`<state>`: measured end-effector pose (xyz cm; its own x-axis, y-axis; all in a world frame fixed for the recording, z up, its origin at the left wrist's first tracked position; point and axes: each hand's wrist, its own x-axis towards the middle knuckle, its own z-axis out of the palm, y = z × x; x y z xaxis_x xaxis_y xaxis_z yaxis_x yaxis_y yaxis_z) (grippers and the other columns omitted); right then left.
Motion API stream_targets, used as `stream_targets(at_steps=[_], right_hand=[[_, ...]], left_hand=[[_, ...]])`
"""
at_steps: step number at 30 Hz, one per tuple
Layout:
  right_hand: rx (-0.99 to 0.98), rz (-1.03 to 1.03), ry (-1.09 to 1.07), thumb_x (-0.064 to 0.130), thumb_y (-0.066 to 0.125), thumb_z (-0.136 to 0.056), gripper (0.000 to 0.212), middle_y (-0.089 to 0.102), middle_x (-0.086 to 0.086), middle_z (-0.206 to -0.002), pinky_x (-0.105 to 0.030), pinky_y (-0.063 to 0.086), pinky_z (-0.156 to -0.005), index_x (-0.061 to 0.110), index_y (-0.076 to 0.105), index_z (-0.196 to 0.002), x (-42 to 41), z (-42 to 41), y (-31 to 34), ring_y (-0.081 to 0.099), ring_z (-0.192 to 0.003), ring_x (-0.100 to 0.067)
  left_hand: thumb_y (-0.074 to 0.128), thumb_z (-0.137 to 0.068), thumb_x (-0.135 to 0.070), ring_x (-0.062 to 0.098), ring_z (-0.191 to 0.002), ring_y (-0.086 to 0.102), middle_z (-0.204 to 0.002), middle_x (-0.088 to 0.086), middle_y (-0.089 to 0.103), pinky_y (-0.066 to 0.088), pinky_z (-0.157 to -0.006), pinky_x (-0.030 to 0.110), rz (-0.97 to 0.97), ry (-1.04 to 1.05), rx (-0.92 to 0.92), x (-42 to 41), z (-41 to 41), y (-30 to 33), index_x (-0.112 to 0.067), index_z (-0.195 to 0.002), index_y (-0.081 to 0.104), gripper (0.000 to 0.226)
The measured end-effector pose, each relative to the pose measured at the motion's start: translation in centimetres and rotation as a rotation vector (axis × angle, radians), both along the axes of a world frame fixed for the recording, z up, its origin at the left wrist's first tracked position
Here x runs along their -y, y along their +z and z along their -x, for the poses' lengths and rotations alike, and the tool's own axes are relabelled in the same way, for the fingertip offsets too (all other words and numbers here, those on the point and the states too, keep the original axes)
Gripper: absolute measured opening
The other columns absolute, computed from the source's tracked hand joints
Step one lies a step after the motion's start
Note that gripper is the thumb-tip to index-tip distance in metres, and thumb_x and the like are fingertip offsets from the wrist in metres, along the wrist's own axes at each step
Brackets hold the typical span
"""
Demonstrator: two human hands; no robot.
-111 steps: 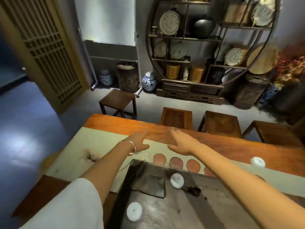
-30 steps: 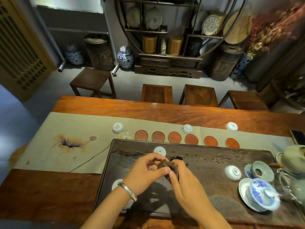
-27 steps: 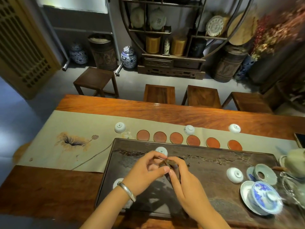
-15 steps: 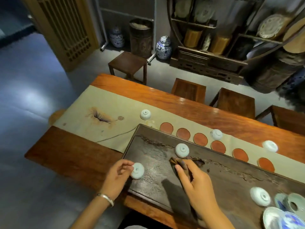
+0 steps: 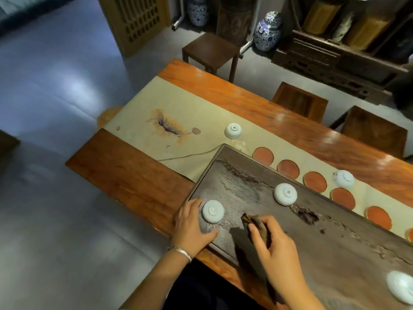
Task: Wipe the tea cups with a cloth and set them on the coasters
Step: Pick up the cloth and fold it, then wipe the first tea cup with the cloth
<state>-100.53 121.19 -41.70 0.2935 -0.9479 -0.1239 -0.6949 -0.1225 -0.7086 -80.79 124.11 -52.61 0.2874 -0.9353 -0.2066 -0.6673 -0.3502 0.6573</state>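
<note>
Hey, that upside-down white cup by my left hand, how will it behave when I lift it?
The cup looks like small glazed porcelain, so probably light but slippery and chippable. It rests rim down on the tray, so it should not roll. The left hand curls around it.

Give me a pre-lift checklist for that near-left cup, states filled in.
1. Left hand around upside-down cup: ok, fingers curl beside it; a closed grip, cannot tell.
2. Right hand has brown cloth: ok, pinched.
3. Cup sits on dark tray: ok.
4. Free coasters: ok, visible ones bare.
5. Cup dry: cannot tell.
</note>
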Motion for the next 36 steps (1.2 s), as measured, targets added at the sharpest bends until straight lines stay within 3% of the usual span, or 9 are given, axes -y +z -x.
stream_targets(at_steps=[5, 10, 16, 20, 23, 27, 30, 36], right_hand=[[-0.052, 0.003, 0.020, 0.040, 0.051, -0.091, 0.008, 0.055, 0.008, -0.057, -0.024, 0.035, -0.047, 0.035, 0.048, -0.097, -0.3, -0.3, -0.1, 0.052, -0.050, -0.008], [-0.081, -0.002, 0.030, 0.043, 0.048, -0.091, 0.014, 0.053, 0.013, -0.059, -0.022, 0.032, -0.048, 0.033, 0.047, -0.101, -0.6, -0.2, 0.1, 0.048, -0.050, -0.005], [-0.114, -0.019, 0.012, 0.043, 0.049, -0.091, 0.016, 0.043, 0.018, -0.054, -0.016, 0.025, -0.047, 0.033, 0.048, -0.103, -0.8, 0.3, 0.5, 0.041, -0.047, 0.000], [-0.113, -0.016, -0.002, 0.055, 0.037, -0.087, 0.029, 0.044, 0.018, -0.054, -0.016, 0.027, -0.044, 0.034, 0.048, -0.103, -0.7, 0.6, 0.7, 0.044, -0.047, -0.001], [-0.087, 0.011, -0.004, 0.054, 0.038, -0.087, 0.026, 0.042, 0.017, -0.052, -0.017, 0.028, -0.043, 0.032, 0.050, -0.096, -0.4, 0.7, 1.1, 0.046, -0.048, -0.002], [-0.098, 0.074, 0.021, 0.048, 0.042, -0.090, 0.026, 0.049, 0.008, -0.056, -0.028, 0.037, -0.047, 0.024, 0.052, -0.085, 0.3, 1.1, 2.2, 0.047, -0.050, -0.008], [-0.116, 0.103, 0.020, 0.045, 0.046, -0.091, 0.021, 0.050, 0.015, -0.062, -0.020, 0.032, -0.047, 0.026, 0.056, -0.093, 0.9, 1.8, 3.8, 0.046, -0.052, -0.004], [-0.105, 0.150, -0.041, 0.038, 0.053, -0.092, 0.020, 0.056, 0.024, -0.073, -0.011, 0.035, -0.051, 0.036, 0.053, -0.111, 1.3, 3.4, 7.8, 0.050, -0.059, 0.006]], left_hand=[[0.079, -0.059, -0.050, 0.023, -0.116, 0.043, -0.127, 0.000, 0.048, 0.043, -0.096, 0.039, 0.074, -0.023, 0.124, 0.6, 0.6, -1.3, -0.022, -0.129, 0.048, 0.081], [0.079, -0.060, -0.050, 0.023, -0.115, 0.045, -0.126, 0.000, 0.049, 0.043, -0.094, 0.038, 0.078, -0.019, 0.151, 1.2, 0.9, -1.5, -0.023, -0.127, 0.050, 0.078], [0.083, -0.062, -0.042, 0.022, -0.116, 0.044, -0.122, 0.000, 0.052, 0.043, -0.097, 0.036, 0.057, -0.017, 0.059, 2.2, 0.8, -1.1, -0.023, -0.124, 0.056, 0.071], [0.086, -0.058, -0.041, 0.022, -0.113, 0.048, -0.118, 0.000, 0.055, 0.045, -0.095, 0.034, 0.041, -0.045, -0.016, 2.8, 0.7, -0.3, -0.024, -0.120, 0.059, 0.070], [0.085, -0.057, -0.044, 0.020, -0.111, 0.049, -0.115, -0.003, 0.054, 0.046, -0.095, 0.035, 0.043, -0.090, -0.036, 3.0, 1.0, 0.9, -0.025, -0.118, 0.060, 0.069], [0.081, -0.056, -0.047, 0.013, -0.105, 0.046, -0.107, -0.008, 0.051, 0.042, -0.088, 0.026, 0.110, -0.153, -0.041, 3.0, 2.0, 3.9, -0.028, -0.117, 0.061, 0.067], [0.078, -0.056, -0.050, 0.004, -0.098, 0.039, -0.101, -0.015, 0.045, 0.034, -0.084, 0.017, 0.171, -0.215, -0.061, 3.0, 3.3, 6.7, -0.030, -0.116, 0.061, 0.065], [0.076, -0.057, -0.048, 0.005, -0.099, 0.040, -0.102, -0.011, 0.048, 0.032, -0.082, 0.010, 0.241, -0.369, -0.078, 4.0, 6.1, 12.1, -0.028, -0.116, 0.061, 0.063]])
